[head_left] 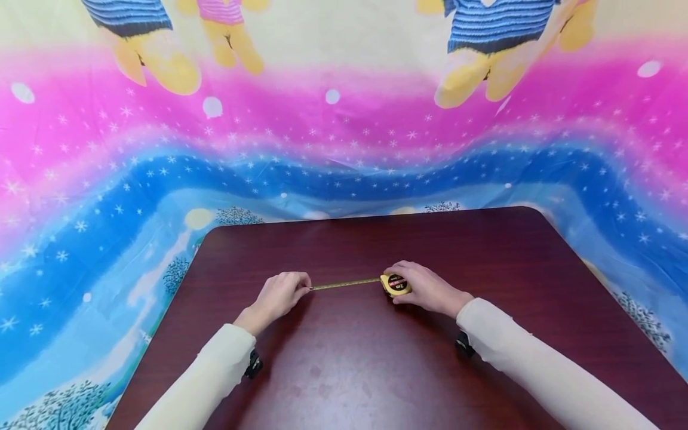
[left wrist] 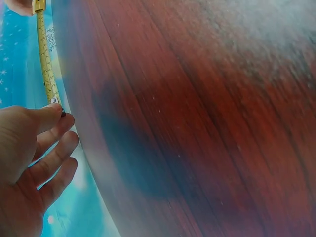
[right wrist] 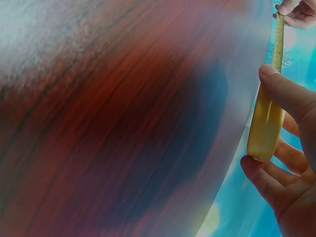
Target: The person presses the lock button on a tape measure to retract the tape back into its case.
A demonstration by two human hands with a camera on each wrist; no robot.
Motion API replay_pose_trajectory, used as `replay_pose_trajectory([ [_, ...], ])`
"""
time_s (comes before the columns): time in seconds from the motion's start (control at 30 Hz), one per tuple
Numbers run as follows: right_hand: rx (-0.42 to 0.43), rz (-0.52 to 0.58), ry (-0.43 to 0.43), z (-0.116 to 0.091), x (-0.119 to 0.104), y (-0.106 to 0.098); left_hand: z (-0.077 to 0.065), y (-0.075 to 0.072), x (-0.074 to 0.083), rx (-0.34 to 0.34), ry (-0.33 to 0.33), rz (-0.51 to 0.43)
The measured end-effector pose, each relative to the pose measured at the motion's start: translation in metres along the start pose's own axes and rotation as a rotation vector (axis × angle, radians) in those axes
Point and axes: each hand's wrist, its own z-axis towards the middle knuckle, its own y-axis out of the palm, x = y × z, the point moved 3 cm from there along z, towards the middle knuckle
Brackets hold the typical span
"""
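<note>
Centrally, above a glossy dark reddish-brown tabletop [head_left: 328, 364], a yellow tape measure [head_left: 396, 285] with a black round label is held between a person's two hands. Its narrow yellow blade [head_left: 346, 283] is drawn out in a nearly straight line, sloping slightly in the head view. The right hand [head_left: 431, 289] grips the case, thumb on one edge and fingers curled around the other. The left hand [head_left: 276, 297] pinches the blade's free end between thumb and forefinger, its other fingers loosely bent and slightly apart.

The case looks hard, smooth and light enough for one hand; its rounded body probably gives a secure grip around the edges. The blade looks thin and springy, likely to bend or twist if pushed sideways, and it could slide back if let go. Its end tab is the sensible place to pinch, keeping fingertips off the thin edges.

Behind the tabletop hangs a bright cloth [head_left: 333, 134], pink and blue, printed with snowflakes and cartoon figures. Cream sleeves [head_left: 537, 358] cover both forearms, and a small black device [head_left: 254, 363] shows beneath the left cuff. Nothing visible stands between the hands except the blade itself.
</note>
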Motion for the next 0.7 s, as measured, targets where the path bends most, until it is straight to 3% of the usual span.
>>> replay_pose_trajectory([
  [0.27, 0.000, 0.009, -0.006, 0.0034, -0.0049, 0.0032, 0.0012, 0.0020, 0.0026, -0.028, 0.005, 0.000],
  [0.7, -0.008, 0.022, 0.019, 0.0090, -0.0083, 0.0075, 0.0049, 0.0009, 0.0071, -0.014, 0.028, -0.037],
])
